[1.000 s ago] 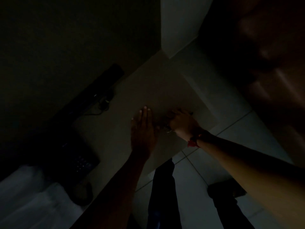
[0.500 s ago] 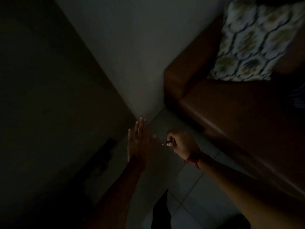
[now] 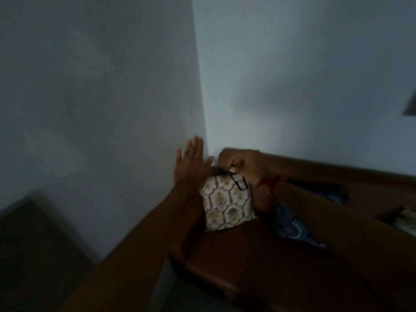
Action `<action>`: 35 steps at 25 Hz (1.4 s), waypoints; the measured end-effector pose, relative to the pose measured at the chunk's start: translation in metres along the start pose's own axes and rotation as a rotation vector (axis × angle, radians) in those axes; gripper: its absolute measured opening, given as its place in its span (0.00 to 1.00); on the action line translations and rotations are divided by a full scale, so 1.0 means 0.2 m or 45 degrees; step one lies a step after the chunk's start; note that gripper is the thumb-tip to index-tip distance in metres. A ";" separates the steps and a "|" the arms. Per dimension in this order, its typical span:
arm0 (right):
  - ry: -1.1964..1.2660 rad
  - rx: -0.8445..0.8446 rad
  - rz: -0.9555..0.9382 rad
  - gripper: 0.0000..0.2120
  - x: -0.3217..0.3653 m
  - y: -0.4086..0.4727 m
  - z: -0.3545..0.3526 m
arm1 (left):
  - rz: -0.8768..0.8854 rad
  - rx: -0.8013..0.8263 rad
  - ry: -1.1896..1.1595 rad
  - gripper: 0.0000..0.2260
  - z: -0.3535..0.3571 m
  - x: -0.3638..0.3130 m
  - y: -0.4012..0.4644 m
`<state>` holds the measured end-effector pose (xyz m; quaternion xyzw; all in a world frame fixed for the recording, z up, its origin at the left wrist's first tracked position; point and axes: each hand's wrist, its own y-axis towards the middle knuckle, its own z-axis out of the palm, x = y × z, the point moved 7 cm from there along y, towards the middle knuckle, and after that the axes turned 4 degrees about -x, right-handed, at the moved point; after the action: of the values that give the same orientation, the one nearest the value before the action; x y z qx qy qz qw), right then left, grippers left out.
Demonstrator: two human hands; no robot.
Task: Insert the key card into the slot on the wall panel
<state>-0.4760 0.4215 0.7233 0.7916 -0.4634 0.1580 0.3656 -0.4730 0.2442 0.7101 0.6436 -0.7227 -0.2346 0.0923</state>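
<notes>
Dim bluish-grey walls (image 3: 292, 75) are meeting in a corner that is running down the middle of the view, and the room is lying in very low light. Below the corner a brown sofa (image 3: 281, 266) is stretching across the lower right, its backrest running along the right-hand wall.

The left hand (image 3: 191, 164) is reaching up from the bottom of the view, palm flat and fingers (image 3: 197, 146) straight and spread, grasping nothing; the fingertips are lying just beside the wall corner, though whether they are touching the wall cannot be told. Just to the right of those fingers, the right hand (image 3: 243, 164) is curling closed, pinching a small metal ring (image 3: 232, 169) from which a pale rectangular key card tag (image 3: 240, 182) is dangling, tilted, directly below the fingers. A red thread band (image 3: 269, 182) is circling the right wrist.

Straight beneath the dangling key card tag, a cushion (image 3: 227, 207) with a pale pattern of floral medallions is leaning on the sofa seat, sitting between the two forearms. To the right of the right hand, a dark blue patterned cushion (image 3: 295, 228) is lying partly behind the right forearm. At the far right edge, well away from the fingers, a dark object (image 3: 410, 104) is hanging on the wall; its nature is too cropped to tell. A dark surface (image 3: 33, 244) is filling the lower left corner. The left forearm is crossing in front of the sofa's armrest.
</notes>
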 end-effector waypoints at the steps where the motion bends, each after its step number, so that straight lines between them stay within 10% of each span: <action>1: -0.029 -0.093 -0.035 0.07 0.01 0.04 -0.25 | 0.058 -0.054 -0.018 0.31 -0.11 -0.17 0.10; 11: -0.265 -0.602 -0.050 0.05 -0.24 -0.11 -2.08 | 0.464 -0.474 -0.200 0.31 -0.63 -1.82 0.63; 35: -0.705 -0.821 0.434 0.06 -1.80 -0.48 -3.67 | 0.948 -0.402 -0.363 0.32 0.27 -4.05 1.51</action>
<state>-0.5173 1.2060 0.9716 0.5622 -0.6929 -0.1539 0.4244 -0.6393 1.0629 0.9370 0.2777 -0.8665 -0.3795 0.1673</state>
